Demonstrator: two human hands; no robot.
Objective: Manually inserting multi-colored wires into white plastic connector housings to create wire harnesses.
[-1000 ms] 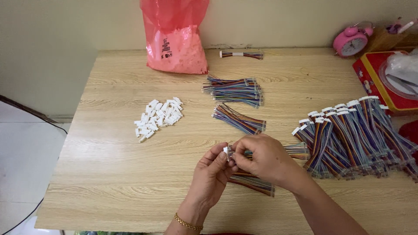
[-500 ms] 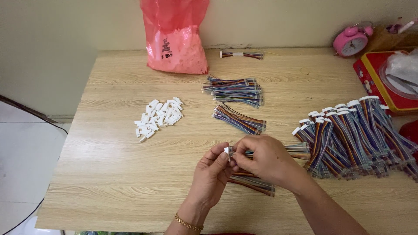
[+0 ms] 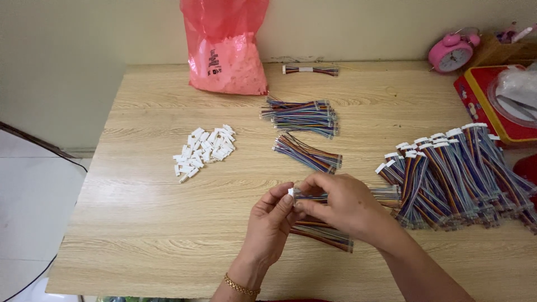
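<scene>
Head view: both hands meet above the near middle of the desk [image 3: 140,223]. The left hand [image 3: 271,223] pinches a small white connector [image 3: 291,192] between thumb and fingertips, and the right hand [image 3: 341,204] is clenched around a short multicoloured wire bundle [image 3: 310,196], whose bare end meets the connector right at the left fingertips. The bundle's long axis runs sideways, from the left hand's fingertips across into the right palm, with its far end showing past the right hand towards a big fan of finished wire sets [image 3: 453,173]. The two hands are touching or nearly so; the connector sits between them, nearer the left thumb.

Just under the hands lies another loose bundle [image 3: 321,235] on the desk. Ahead and left of the left hand is a heap of white connectors [image 3: 204,151]. Ahead of the right hand lie two piles of unfitted wires [image 3: 305,117], and beyond them a pink plastic bag [image 3: 226,50] against the wall.
</scene>
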